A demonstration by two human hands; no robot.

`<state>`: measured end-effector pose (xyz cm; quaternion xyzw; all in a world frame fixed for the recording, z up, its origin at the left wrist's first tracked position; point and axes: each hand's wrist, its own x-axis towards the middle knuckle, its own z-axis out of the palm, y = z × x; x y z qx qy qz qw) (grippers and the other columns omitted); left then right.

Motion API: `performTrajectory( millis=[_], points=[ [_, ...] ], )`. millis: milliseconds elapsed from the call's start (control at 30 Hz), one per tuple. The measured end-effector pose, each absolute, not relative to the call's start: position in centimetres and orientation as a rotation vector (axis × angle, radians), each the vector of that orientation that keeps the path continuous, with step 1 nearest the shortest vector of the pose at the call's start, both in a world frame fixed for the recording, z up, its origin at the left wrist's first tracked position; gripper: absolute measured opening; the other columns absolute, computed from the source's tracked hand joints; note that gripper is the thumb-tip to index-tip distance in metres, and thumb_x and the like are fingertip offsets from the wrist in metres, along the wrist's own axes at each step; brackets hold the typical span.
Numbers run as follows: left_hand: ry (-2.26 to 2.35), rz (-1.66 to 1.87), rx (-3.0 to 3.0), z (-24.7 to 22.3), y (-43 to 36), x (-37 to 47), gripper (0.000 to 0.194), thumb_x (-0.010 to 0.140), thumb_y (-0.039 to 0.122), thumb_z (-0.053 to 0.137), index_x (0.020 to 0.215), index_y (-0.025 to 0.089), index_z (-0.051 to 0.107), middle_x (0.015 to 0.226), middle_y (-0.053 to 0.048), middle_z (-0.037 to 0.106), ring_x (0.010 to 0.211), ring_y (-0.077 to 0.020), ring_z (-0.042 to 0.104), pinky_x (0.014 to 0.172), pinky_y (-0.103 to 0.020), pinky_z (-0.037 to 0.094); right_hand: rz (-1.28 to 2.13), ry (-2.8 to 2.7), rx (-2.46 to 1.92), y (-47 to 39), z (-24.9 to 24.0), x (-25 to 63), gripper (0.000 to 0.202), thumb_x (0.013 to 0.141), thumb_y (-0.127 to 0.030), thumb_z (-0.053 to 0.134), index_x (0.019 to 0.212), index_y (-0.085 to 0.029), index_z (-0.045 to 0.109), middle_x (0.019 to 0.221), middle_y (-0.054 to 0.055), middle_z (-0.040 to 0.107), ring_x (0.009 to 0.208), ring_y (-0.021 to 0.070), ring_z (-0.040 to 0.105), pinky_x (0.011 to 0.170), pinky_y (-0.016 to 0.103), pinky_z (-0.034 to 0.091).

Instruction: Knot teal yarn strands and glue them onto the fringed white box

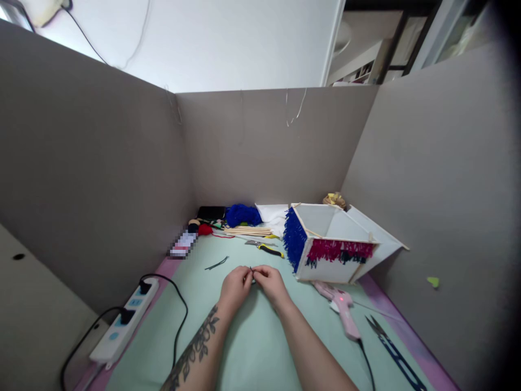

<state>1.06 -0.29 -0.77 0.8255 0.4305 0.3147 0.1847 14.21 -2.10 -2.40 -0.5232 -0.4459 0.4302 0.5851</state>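
Above the middle of the mat, my left hand [235, 285] and my right hand [272, 283] meet with their fingertips pinched together. Between them is a short dark yarn strand [251, 269], mostly hidden by the fingers. A few more dark yarn pieces [217, 263] lie on the mat just beyond my left hand. Farther off to the right stands a white board structure [325, 270] with thin wooden strips, blue yarn fringe [294, 241] on one side and crimson and dark fringe [337, 251] on another.
Pliers [271, 250] with yellow-black handles lie beyond my hands. On the right are a pink glue gun [342, 309] with its cord and dark thread snips [393, 347]. A power strip [126, 320] sits left, near a phone [183, 243]. Blue yarn [243, 215] and wooden sticks [248, 231] lie at the back.
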Motion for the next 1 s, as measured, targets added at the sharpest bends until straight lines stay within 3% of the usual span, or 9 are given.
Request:
performTrajectory(
  millis=[67,200,333,633,767,1000],
  points=[
    [1.240,0.877,2.357,-0.7,-0.3,1.0,0.021,0.085,0.024,0.042,0.078,0.019,0.061,0.078,-0.005,0.062,0.076,-0.0174,0.055,0.070,-0.027,0.040,1.036,-1.061,-1.173,-2.2,-2.3,14.1,0.018,0.063,-0.031,0.066,0.072,-0.016,0.069,0.065,0.002,0.066,0.061,0.0153,0.056,0.060,0.027,0.042],
    [1.208,0.907,2.317,-0.7,-0.3,1.1,0.021,0.084,0.026,0.042,0.073,0.019,0.059,0.074,-0.004,0.060,0.073,-0.0168,0.053,0.068,-0.027,0.039,1.019,-1.023,-1.216,-2.2,-2.5,14.0,0.023,0.066,-0.039,0.065,0.064,-0.016,0.063,0.050,-0.003,0.054,0.047,0.0100,0.043,0.048,0.023,0.033],
    [1.152,0.993,2.120,-0.8,0.1,1.4,0.021,0.083,0.027,0.042,0.070,0.018,0.056,0.073,-0.003,0.057,0.070,-0.0153,0.052,0.067,-0.026,0.039,1.075,-0.912,-1.169,-2.0,-2.7,14.2,0.027,0.066,-0.043,0.065,0.065,-0.017,0.058,0.050,-0.005,0.049,0.044,0.0079,0.038,0.043,0.021,0.027],
    [1.063,0.986,1.715,-0.7,0.9,1.3,0.020,0.077,0.034,0.047,0.065,0.018,0.050,0.063,0.002,0.050,0.063,-0.0127,0.046,0.061,-0.023,0.038,1.109,-1.106,-1.205,-2.7,-1.6,14.6,0.018,0.068,-0.034,0.063,0.065,-0.016,0.057,0.056,-0.004,0.053,0.050,0.0087,0.041,0.050,0.021,0.032],
    [1.054,0.996,1.734,-0.6,0.8,1.1,0.021,0.076,0.035,0.048,0.064,0.017,0.052,0.063,0.002,0.051,0.064,-0.0130,0.047,0.062,-0.024,0.039,0.960,-1.255,-1.315,-2.6,-2.1,14.9,0.013,0.069,-0.029,0.059,0.065,-0.018,0.056,0.056,-0.003,0.052,0.054,0.0115,0.044,0.054,0.023,0.034],
    [1.009,0.967,1.743,-0.8,0.5,1.5,0.025,0.077,0.038,0.050,0.066,0.016,0.055,0.064,0.001,0.053,0.064,-0.0128,0.047,0.061,-0.023,0.037,0.347,-1.437,-1.431,-2.3,-2.4,14.6,0.008,0.076,-0.018,0.046,0.070,-0.020,0.050,0.074,0.001,0.051,0.072,0.0169,0.049,0.067,0.028,0.038]
  ],
)
